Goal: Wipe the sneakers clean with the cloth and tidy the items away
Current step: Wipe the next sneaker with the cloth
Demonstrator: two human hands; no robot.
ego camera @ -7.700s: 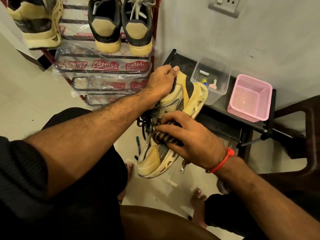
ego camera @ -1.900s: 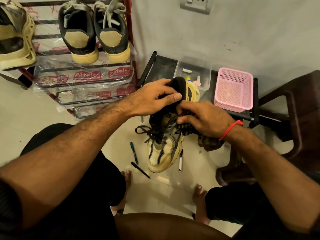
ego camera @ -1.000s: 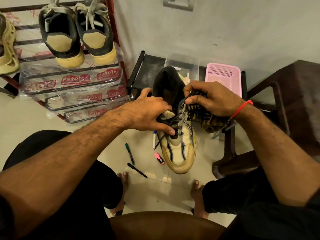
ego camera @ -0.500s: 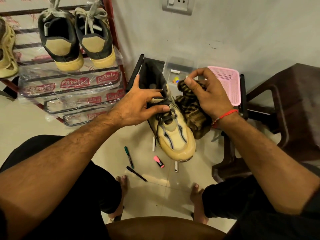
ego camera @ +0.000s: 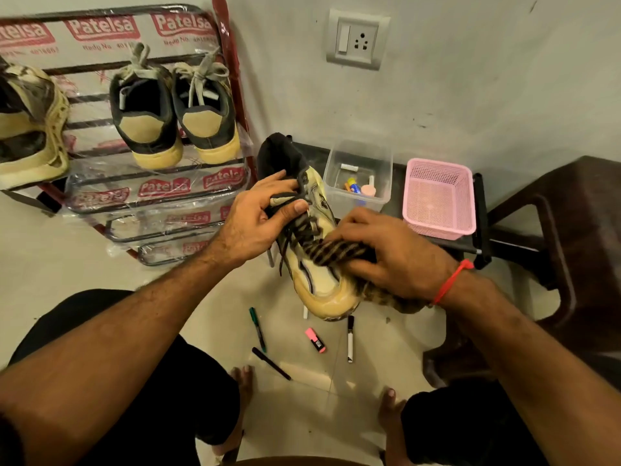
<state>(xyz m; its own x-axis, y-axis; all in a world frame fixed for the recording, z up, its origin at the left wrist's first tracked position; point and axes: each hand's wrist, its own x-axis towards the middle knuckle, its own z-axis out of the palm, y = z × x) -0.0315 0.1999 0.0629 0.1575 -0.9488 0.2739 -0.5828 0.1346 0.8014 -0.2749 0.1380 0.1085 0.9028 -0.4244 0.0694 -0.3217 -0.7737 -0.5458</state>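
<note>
A cream and black sneaker (ego camera: pixel 319 280) is held in the air, toe toward me. My left hand (ego camera: pixel 258 220) grips it at the tongue and laces. My right hand (ego camera: pixel 393 253) presses a dark striped cloth (ego camera: pixel 336 252) onto the sneaker's right side and upper, fingers curled over the cloth. Part of the cloth hangs below my right wrist. A matching sneaker (ego camera: pixel 30 129) lies on the shoe rack (ego camera: pixel 161 196) at the far left, beside a pair of black and tan sneakers (ego camera: pixel 174 109).
Several markers (ego camera: pixel 258 329) and a pink highlighter (ego camera: pixel 315 340) lie on the floor below the sneaker. A clear plastic box (ego camera: pixel 359 176) and a pink basket (ego camera: pixel 437 196) stand on a low black stand (ego camera: pixel 480 213). A brown chair (ego camera: pixel 571 230) is at the right.
My right hand has come down from the sneaker's collar with the cloth and now presses it lower, across the side near the toe. The sneaker has shifted slightly right.
</note>
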